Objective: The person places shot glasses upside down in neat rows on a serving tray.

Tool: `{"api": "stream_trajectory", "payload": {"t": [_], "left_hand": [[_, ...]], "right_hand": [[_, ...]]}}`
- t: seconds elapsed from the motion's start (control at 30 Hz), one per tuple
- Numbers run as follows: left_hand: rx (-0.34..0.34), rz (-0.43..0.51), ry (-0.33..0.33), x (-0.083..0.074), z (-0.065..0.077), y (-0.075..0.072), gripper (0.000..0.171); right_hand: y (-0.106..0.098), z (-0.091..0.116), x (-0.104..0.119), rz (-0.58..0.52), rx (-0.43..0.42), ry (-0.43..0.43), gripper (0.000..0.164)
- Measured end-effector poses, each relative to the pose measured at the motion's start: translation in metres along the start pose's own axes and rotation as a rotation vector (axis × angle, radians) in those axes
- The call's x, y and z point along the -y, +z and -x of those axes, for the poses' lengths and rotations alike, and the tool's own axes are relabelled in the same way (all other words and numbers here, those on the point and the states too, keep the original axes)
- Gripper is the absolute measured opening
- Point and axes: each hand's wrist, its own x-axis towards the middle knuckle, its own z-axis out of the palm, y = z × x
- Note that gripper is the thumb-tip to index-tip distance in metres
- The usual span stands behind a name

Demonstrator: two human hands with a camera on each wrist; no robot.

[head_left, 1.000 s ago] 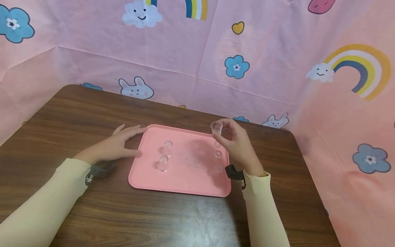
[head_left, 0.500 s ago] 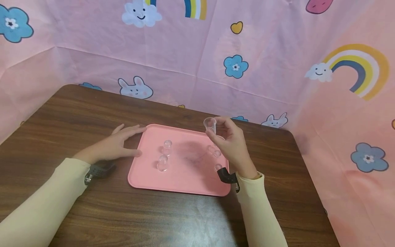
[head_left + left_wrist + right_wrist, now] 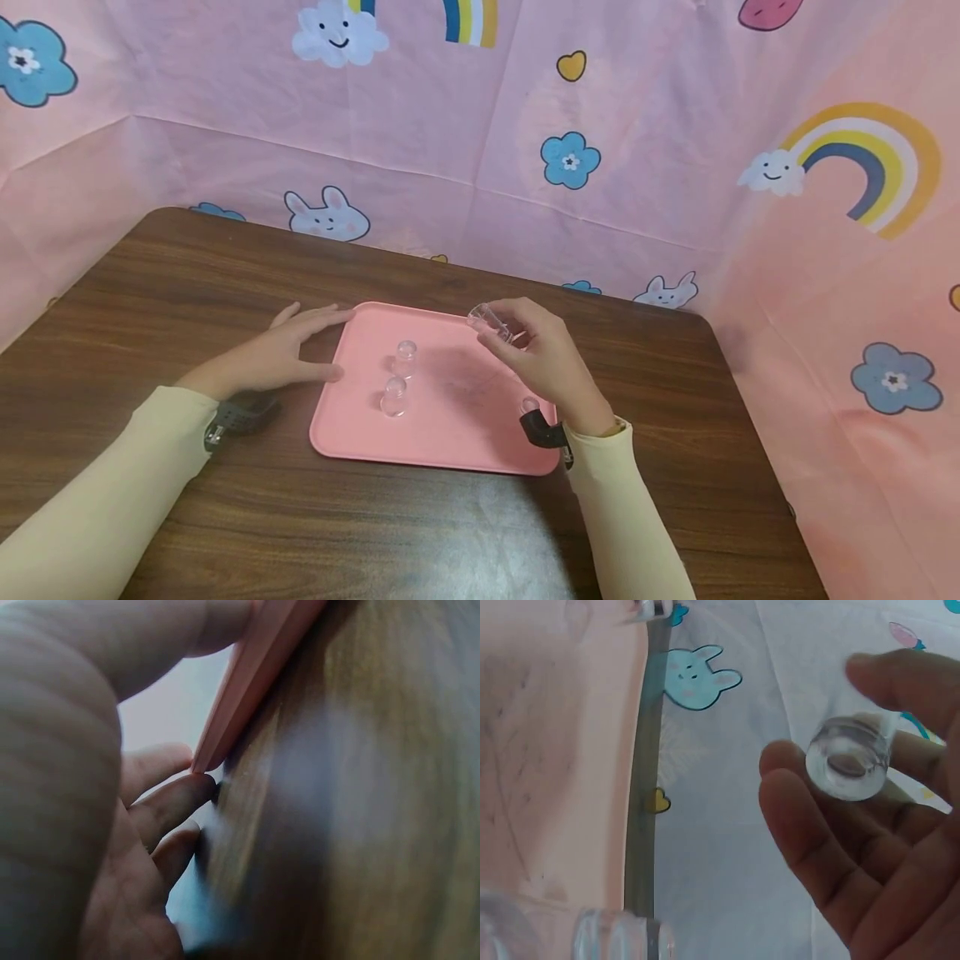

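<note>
My right hand [image 3: 543, 354] holds a small clear shot glass [image 3: 490, 322] over the tray's far right part. The glass is tipped, its wide mouth toward the left. In the right wrist view, the round thick base of the shot glass [image 3: 847, 759] shows among the fingers. My left hand [image 3: 281, 350] rests at the left edge of the pink tray [image 3: 435, 446], fingers spread and fairly straight. Seen from the left wrist, the fingertips [image 3: 196, 787] meet the corner of the tray's rim. Clear glasses [image 3: 394, 397] stand on the left of the tray.
Another clear glass [image 3: 529, 406] is at the tray's right, partly behind the black wrist strap [image 3: 542, 430]. More clear glass [image 3: 619, 934] shows low in the right wrist view. The brown wooden table [image 3: 337, 533] meets a pink patterned cloth [image 3: 420, 167] behind and right.
My right hand has moved left, and the shot glass has gone from upright to tipped, mouth leftward. It rose slightly, then came lower. The left hand stays at the tray edge.
</note>
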Motion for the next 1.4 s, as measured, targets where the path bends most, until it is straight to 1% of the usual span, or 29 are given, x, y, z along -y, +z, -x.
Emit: {"api": "stream_trajectory", "payload": {"t": [0.1, 0.2, 0.3, 0.37, 0.5, 0.67, 0.77, 0.87, 1.0, 1.13, 1.2, 1.3, 1.4], "left_hand": [[-0.002, 0.000, 0.000, -0.001, 0.000, 0.000, 0.088], [-0.003, 0.002, -0.005, -0.002, 0.001, -0.001, 0.089], [0.000, 0.005, -0.020, -0.003, 0.002, -0.001, 0.090], [0.002, 0.009, -0.029, -0.003, 0.003, -0.002, 0.090], [0.002, 0.009, -0.031, -0.001, 0.002, -0.002, 0.090], [0.000, 0.014, -0.031, -0.001, 0.003, -0.003, 0.090], [-0.004, 0.014, -0.027, 0.000, 0.003, -0.004, 0.090], [-0.006, 0.012, -0.027, 0.001, 0.003, -0.004, 0.090], [0.001, 0.009, -0.026, 0.002, 0.002, -0.003, 0.090], [0.005, 0.008, -0.023, 0.001, 0.000, -0.002, 0.090], [0.004, 0.012, -0.025, 0.000, -0.001, -0.002, 0.089], [0.004, 0.015, -0.025, 0.000, 0.000, -0.003, 0.089], [0.005, 0.022, -0.024, 0.000, 0.000, -0.002, 0.088]], "right_hand": [[0.001, 0.000, -0.003, 0.083, 0.033, 0.018, 0.029], [0.002, 0.000, -0.007, 0.139, 0.040, 0.046, 0.028], [0.002, 0.000, -0.009, 0.138, 0.025, 0.076, 0.028], [0.002, 0.000, -0.009, 0.134, 0.009, 0.082, 0.028], [0.002, -0.001, -0.008, 0.119, -0.032, 0.057, 0.028], [0.001, -0.005, -0.002, 0.057, -0.061, 0.007, 0.031], [0.000, -0.009, 0.005, 0.008, -0.067, -0.005, 0.035], [0.003, -0.015, 0.013, -0.058, -0.080, 0.028, 0.035], [0.010, -0.019, 0.020, -0.172, -0.109, 0.076, 0.030], [0.015, -0.020, 0.022, -0.233, -0.134, 0.079, 0.028], [0.017, -0.020, 0.021, -0.226, -0.135, 0.079, 0.030], [0.022, -0.019, 0.018, -0.160, -0.119, 0.084, 0.033], [0.025, -0.020, 0.016, -0.089, -0.103, 0.087, 0.032]]}}
